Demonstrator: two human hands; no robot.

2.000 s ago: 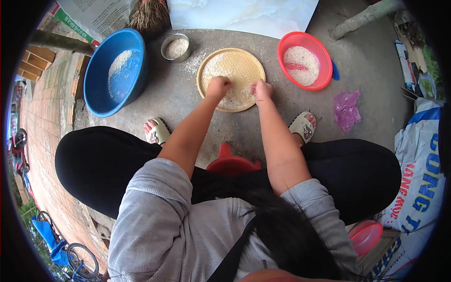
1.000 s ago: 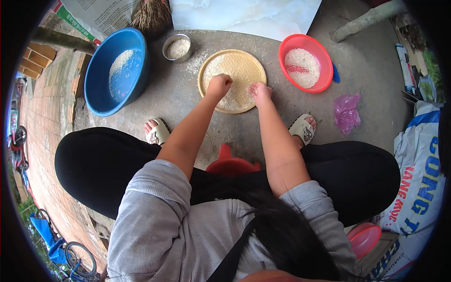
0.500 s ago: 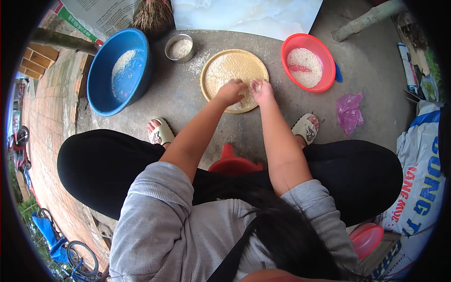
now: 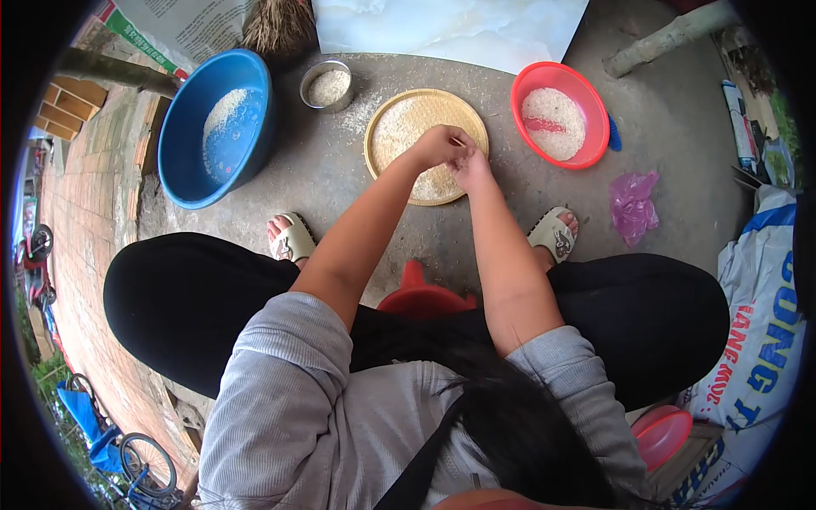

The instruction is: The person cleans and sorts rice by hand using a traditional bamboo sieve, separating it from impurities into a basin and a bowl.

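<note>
A round woven tray [image 4: 371,157] with pale grains, which look like rice, lies on the concrete floor between the feet. Over its right half my left hand [image 4: 442,146] is bent down, its fingers pinched together against the other hand. My right hand [image 4: 467,170] is turned palm up and cupped at the tray's right edge. The fingertips meet and partly cover each other, so what lies between them is too small to make out. Grains are spread thickly across the tray's left side, and some show below the hands.
A blue basin [image 4: 251,157] and a metal bowl [image 4: 327,87], both with grains, stand left of the tray. On the right are a red basin [image 4: 603,127] with grains and a pink plastic bag [image 4: 633,208]. A broom head [image 4: 278,27] lies behind. Scattered grains dot the floor.
My left hand has moved right and slightly up, from beside my right hand to touching it, and its fingers have closed. My right palm, which showed small pale bits, is now partly covered.
</note>
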